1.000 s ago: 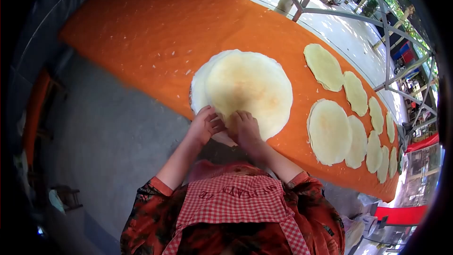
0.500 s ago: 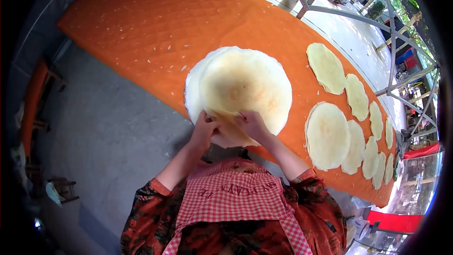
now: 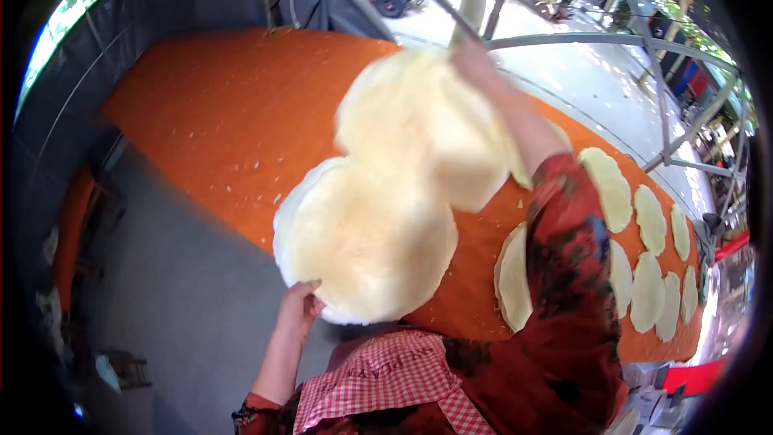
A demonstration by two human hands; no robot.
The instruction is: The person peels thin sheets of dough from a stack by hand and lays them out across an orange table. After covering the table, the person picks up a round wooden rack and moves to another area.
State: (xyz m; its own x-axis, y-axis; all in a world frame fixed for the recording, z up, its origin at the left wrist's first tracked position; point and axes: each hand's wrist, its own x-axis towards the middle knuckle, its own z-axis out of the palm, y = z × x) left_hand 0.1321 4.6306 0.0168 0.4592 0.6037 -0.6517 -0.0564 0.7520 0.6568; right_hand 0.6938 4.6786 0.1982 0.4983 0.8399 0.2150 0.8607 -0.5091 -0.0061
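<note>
A stack of round, pale flatbreads [image 3: 354, 250] lies at the near edge of the orange-covered table. At its lower left rim is my left hand [image 3: 303, 303], closed on the edge with the thumb on top. My right hand [image 3: 481, 70], blurred, is raised at the far side of the table with my arm stretched out. From it hangs a thin flatbread [image 3: 419, 113], spread out and partly folded over on its right. This flatbread's lower part overlaps the far rim of the stack in view.
The orange quilted cover [image 3: 201, 129] carries small pale crumbs. Several more flatbreads [image 3: 647, 290] lie along the right side, some hidden behind my right sleeve. Metal frame bars [image 3: 564, 40] stand past the table's far edge. A dark sheet [image 3: 209, 0] hangs behind it.
My right hand has lifted a flatbread off the stack and carried it away toward the far side. My left hand stays at the stack's near left rim. The view has shifted.
</note>
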